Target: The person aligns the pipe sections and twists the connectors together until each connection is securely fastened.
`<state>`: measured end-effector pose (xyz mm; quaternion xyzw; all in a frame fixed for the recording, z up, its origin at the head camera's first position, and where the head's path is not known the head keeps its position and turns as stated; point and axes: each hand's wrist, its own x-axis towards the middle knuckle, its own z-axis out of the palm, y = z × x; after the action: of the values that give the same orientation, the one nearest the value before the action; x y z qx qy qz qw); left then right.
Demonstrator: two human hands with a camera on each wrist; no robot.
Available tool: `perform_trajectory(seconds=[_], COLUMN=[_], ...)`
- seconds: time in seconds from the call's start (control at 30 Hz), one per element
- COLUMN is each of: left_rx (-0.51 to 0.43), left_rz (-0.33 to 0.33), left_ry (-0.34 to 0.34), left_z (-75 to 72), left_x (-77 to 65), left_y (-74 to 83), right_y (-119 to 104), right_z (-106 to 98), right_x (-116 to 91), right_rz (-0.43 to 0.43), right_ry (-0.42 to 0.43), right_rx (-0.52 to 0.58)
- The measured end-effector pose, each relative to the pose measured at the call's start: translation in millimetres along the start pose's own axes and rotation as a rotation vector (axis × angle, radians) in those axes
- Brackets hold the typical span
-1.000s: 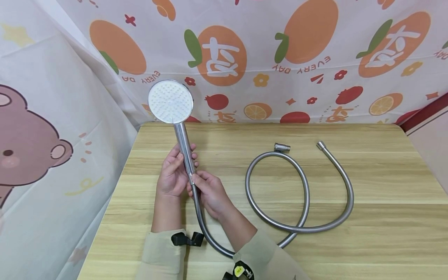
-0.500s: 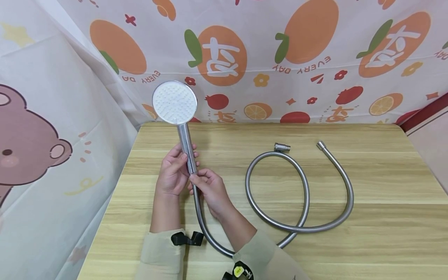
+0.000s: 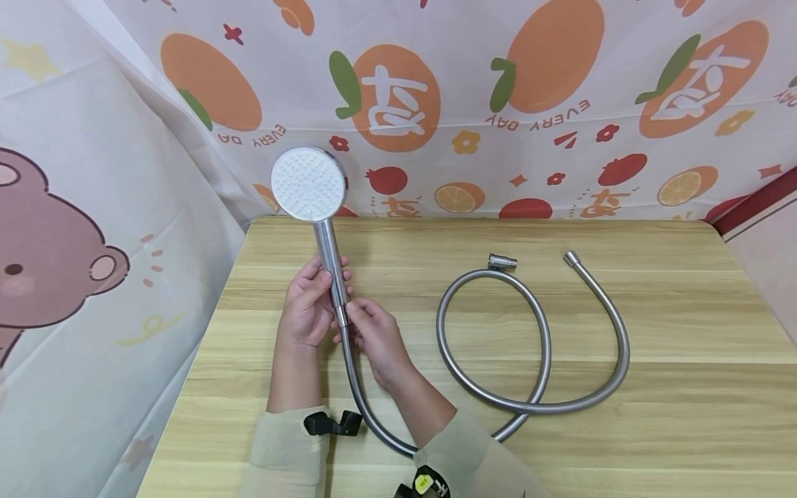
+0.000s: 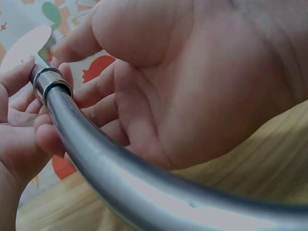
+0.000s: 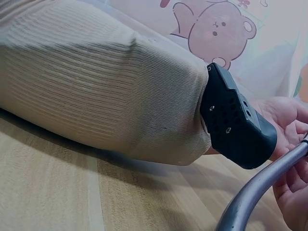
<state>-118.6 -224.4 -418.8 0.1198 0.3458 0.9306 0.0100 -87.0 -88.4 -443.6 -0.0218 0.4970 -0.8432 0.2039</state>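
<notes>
My left hand (image 3: 309,311) grips the metal handle of a round shower head (image 3: 308,184), its white nozzle face turned towards the head view. Just below the handle, my right hand (image 3: 381,340) pinches the hose's connector nut (image 3: 342,316), thumb on the nut's right side. From there the grey metal shower hose (image 3: 358,394) bends down and passes behind the right forearm. In the left wrist view the nut (image 4: 50,82) sits against the handle, and the hose (image 4: 110,159) curves away. The right wrist view shows mostly sleeve (image 5: 115,91); the fingertips there are partly cut off.
The hose's loop (image 3: 544,339) lies on the wooden table (image 3: 703,304) to the right, its free end (image 3: 571,259) pointing away. A small metal fitting (image 3: 501,262) lies beside the loop. Printed cloth (image 3: 473,83) hangs behind the table, and another cloth at the left.
The shower head has shifted slightly right since a second ago, and its face has turned a little. My right thumb has moved from the front of the nut to its right side.
</notes>
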Motion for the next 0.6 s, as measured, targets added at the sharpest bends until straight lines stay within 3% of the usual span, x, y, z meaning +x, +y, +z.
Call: perform_trajectory(seconds=[0.17, 0.37, 0.6], left_rx=[0.059, 0.09, 0.031], left_rz=[0.019, 0.002, -0.005], left_ry=[0.054, 0.095, 0.078], left_z=[1.1, 1.7, -3.3], left_x=[-0.3, 0.9, 1.8], left_y=[0.0, -2.5, -5.1], right_y=[2.0, 0.8, 1.7], right_z=[1.0, 0.6, -0.7], right_x=[1.0, 1.0, 1.6], right_rz=[-0.055, -0.03, 0.016], right_ry=[0.056, 0.091, 0.005], right_rx=[-0.046, -0.056, 0.06])
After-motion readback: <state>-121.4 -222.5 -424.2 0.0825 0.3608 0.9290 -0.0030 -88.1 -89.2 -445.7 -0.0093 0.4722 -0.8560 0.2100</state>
